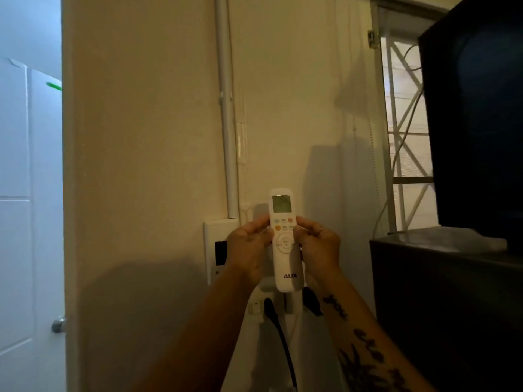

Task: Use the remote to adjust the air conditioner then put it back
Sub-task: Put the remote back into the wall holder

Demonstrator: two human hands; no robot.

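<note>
A white remote (284,250) with a small lit screen at its top and coloured buttons below stands upright in front of the cream wall. My left hand (249,250) grips its left side and my right hand (321,250) grips its right side, both thumbs resting near the button rows. The lower end of the remote shows a printed logo. No air conditioner unit is in view.
A white wall panel (215,250) with a dark window sits behind my left hand, under a white pipe (226,108). Sockets with a black cable (278,326) lie below. A dark cabinet (447,306) stands right, a white door (28,222) left, a window (404,137) beyond.
</note>
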